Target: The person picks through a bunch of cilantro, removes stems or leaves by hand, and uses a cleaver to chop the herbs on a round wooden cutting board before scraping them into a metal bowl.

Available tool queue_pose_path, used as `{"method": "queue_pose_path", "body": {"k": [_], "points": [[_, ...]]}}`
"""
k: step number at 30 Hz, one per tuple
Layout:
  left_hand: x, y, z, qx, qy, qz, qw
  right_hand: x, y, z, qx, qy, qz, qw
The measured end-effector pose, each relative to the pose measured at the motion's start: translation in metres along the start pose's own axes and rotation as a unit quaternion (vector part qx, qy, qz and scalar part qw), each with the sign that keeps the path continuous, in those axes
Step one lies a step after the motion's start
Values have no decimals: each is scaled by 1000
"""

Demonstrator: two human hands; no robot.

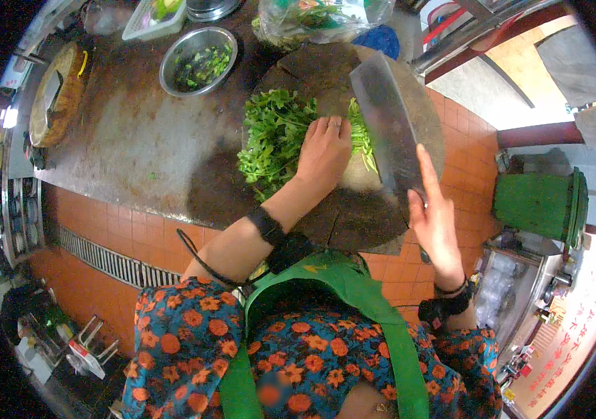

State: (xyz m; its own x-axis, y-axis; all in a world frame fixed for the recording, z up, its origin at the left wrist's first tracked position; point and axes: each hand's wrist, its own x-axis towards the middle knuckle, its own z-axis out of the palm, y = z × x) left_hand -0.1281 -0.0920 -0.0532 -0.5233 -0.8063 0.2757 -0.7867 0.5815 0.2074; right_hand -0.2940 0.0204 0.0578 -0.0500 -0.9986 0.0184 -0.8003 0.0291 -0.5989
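Note:
A bunch of leafy green herbs lies on a round wooden chopping block. My left hand presses down on the bunch near its stems, a ring on one finger. Right of those fingers, pale green stems stick out towards a cleaver. My right hand grips the cleaver, index finger laid along the blade's back; the handle is mostly hidden. The broad blade is tilted, beside the stem ends. I cannot tell whether it touches them.
A metal bowl of chopped greens, a white plastic basket and a clear plastic bag of greens stand behind. A second round chopping block with a knife sits far left. A green bin stands right.

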Motion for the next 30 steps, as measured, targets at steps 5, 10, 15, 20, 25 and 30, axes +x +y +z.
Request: {"method": "queue_pose_path", "body": {"k": [5,10,15,20,25,30], "points": [[7,6,-22,58,-79,-16,995,-9,-16,-29,21,-81,101,991],[7,-18,-50,17,-99,-19,995,-10,-25,-30,29,-110,76,991],[2,-38,-47,13,-106,-14,994,-8,-23,-15,17,-124,50,991],[-21,-33,-32,0,-99,-24,995,-8,-21,0,-29,-118,45,992],[-28,-32,-18,-39,-51,-22,998,13,-14,34,-47,-111,51,991],[-36,-28,-16,-2,-31,13,999,14,-1,26,-1,-124,112,986]]}}
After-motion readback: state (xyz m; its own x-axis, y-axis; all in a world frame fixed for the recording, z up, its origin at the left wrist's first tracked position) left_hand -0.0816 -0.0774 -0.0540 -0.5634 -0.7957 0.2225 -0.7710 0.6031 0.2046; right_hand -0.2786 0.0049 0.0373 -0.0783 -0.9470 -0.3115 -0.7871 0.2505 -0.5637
